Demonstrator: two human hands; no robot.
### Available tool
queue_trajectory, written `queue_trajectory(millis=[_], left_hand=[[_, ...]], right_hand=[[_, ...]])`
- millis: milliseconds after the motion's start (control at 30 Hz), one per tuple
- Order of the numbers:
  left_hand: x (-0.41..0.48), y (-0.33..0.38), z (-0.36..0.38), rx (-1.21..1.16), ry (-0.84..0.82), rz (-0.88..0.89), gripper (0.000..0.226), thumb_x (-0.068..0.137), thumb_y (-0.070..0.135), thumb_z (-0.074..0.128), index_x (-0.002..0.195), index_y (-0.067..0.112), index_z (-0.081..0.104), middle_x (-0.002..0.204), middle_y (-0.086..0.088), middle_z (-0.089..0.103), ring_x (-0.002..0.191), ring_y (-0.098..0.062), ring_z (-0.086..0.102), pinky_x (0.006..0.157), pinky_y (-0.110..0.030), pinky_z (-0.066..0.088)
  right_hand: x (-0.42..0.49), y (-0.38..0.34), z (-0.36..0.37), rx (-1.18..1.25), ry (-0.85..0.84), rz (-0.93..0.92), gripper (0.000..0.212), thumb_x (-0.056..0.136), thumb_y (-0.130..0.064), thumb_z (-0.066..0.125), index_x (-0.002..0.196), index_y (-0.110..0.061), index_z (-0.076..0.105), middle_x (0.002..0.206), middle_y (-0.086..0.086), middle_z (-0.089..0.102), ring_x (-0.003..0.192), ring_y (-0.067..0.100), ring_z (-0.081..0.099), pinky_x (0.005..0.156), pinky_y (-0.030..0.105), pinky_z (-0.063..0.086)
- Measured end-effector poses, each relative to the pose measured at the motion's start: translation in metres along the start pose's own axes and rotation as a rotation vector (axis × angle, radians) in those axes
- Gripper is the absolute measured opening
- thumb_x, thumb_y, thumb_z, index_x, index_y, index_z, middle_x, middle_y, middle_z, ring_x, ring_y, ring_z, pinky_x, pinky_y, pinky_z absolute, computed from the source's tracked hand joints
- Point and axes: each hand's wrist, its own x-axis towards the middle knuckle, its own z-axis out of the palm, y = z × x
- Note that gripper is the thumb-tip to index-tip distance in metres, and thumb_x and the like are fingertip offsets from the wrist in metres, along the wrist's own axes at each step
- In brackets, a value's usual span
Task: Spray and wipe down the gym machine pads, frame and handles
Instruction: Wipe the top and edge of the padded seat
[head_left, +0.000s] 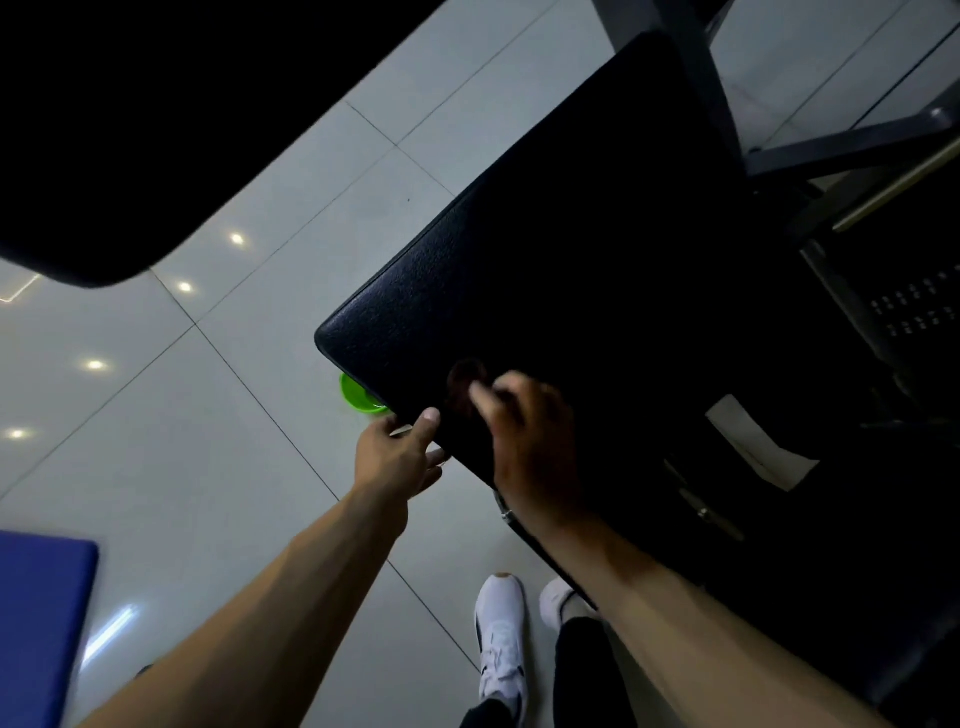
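A large black machine pad (571, 249) fills the middle of the view, tilted over the tiled floor. My left hand (400, 452) grips its near edge, thumb on top and fingers underneath. Just to the right, my right hand (524, 426) lies on the pad's surface, blurred by motion, with its fingers curled on a dark brownish cloth (466, 378) pressed to the pad. The cloth is hard to make out against the black. No spray bottle shows.
A second black pad (130, 130) hangs at the top left. Grey frame bars (701, 88) and a weight stack (914, 306) stand at the right. A green container (358, 397) peeks from under the pad. A blue mat (41, 623) lies bottom left; my white shoes (501, 639) are below.
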Motion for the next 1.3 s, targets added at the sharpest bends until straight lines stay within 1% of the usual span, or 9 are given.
queue_trajectory(millis=[167,267,400,600,733,800,933,1000,1300], left_hand=[[0.003,0.000,0.000,0.001,0.003,-0.009,0.013,0.101,0.027,0.065,0.110,0.021,0.057,0.123,-0.009,0.069,0.095,-0.027,0.075,0.095,-0.050,0.058],[0.003,0.001,-0.001,-0.012,-0.024,-0.016,0.007,0.103,0.026,0.063,0.099,0.025,0.056,0.121,-0.006,0.070,0.094,-0.024,0.075,0.097,-0.051,0.056],[0.005,0.000,-0.002,-0.023,-0.039,0.008,0.007,0.102,0.026,0.063,0.100,0.024,0.057,0.121,-0.006,0.071,0.094,-0.024,0.075,0.098,-0.050,0.055],[-0.003,-0.028,0.001,-0.071,-0.004,0.012,0.060,0.094,0.044,0.071,0.137,0.005,0.056,0.126,-0.007,0.069,0.091,-0.021,0.077,0.086,-0.040,0.061],[-0.012,-0.047,0.018,-0.040,-0.095,-0.064,0.043,0.096,0.037,0.070,0.127,0.008,0.063,0.120,-0.007,0.073,0.091,-0.020,0.077,0.089,-0.042,0.061],[-0.012,-0.049,0.023,-0.032,-0.101,-0.071,0.038,0.098,0.035,0.067,0.125,0.008,0.064,0.118,-0.005,0.074,0.090,-0.019,0.077,0.088,-0.041,0.061],[-0.008,-0.050,0.019,-0.015,-0.137,-0.049,0.039,0.100,0.033,0.064,0.129,0.007,0.062,0.122,-0.006,0.073,0.090,-0.018,0.078,0.089,-0.041,0.060],[-0.008,-0.050,0.019,-0.017,-0.133,-0.053,0.040,0.100,0.033,0.065,0.130,0.007,0.061,0.121,-0.005,0.073,0.088,-0.018,0.078,0.088,-0.041,0.061],[-0.012,-0.062,0.028,-0.050,-0.093,-0.080,0.044,0.097,0.038,0.069,0.125,0.005,0.062,0.114,-0.006,0.072,0.091,-0.020,0.077,0.080,-0.036,0.062]], right_hand=[[-0.020,0.026,-0.017,-0.051,-0.228,-0.364,0.039,0.094,-0.024,0.062,0.132,-0.030,0.060,0.128,0.006,0.060,0.117,0.032,0.056,0.088,0.048,0.052],[0.037,0.059,-0.035,-0.109,-0.051,-0.113,0.032,0.107,-0.041,0.043,0.125,-0.034,0.069,0.123,0.000,0.063,0.114,0.028,0.059,0.095,0.051,0.048],[0.070,0.066,-0.036,-0.062,0.164,0.225,0.048,0.090,-0.008,0.053,0.132,-0.025,0.069,0.129,0.010,0.058,0.116,0.037,0.057,0.093,0.056,0.049],[-0.041,0.018,-0.015,0.029,-0.009,0.029,0.038,0.096,-0.015,0.057,0.131,-0.024,0.068,0.134,0.011,0.053,0.116,0.036,0.053,0.087,0.043,0.055],[-0.047,0.031,-0.038,-0.001,-0.180,-0.167,0.027,0.094,-0.033,0.059,0.119,-0.031,0.070,0.123,-0.001,0.061,0.116,0.020,0.056,0.097,0.038,0.054],[-0.015,0.055,-0.043,-0.021,-0.038,-0.094,0.017,0.098,-0.040,0.061,0.111,-0.033,0.069,0.114,-0.009,0.063,0.107,0.006,0.056,0.101,0.033,0.048],[0.039,0.091,-0.040,0.018,0.197,0.298,0.044,0.091,0.005,0.057,0.128,-0.014,0.072,0.126,0.019,0.055,0.115,0.036,0.056,0.109,0.039,0.047],[0.027,0.069,-0.033,0.062,0.160,0.339,0.044,0.093,0.001,0.057,0.132,-0.016,0.070,0.129,0.020,0.052,0.116,0.037,0.055,0.102,0.036,0.050],[-0.082,0.050,-0.045,0.034,-0.256,-0.142,0.041,0.092,-0.020,0.055,0.130,-0.033,0.065,0.129,0.010,0.053,0.115,0.034,0.056,0.091,0.037,0.058]])
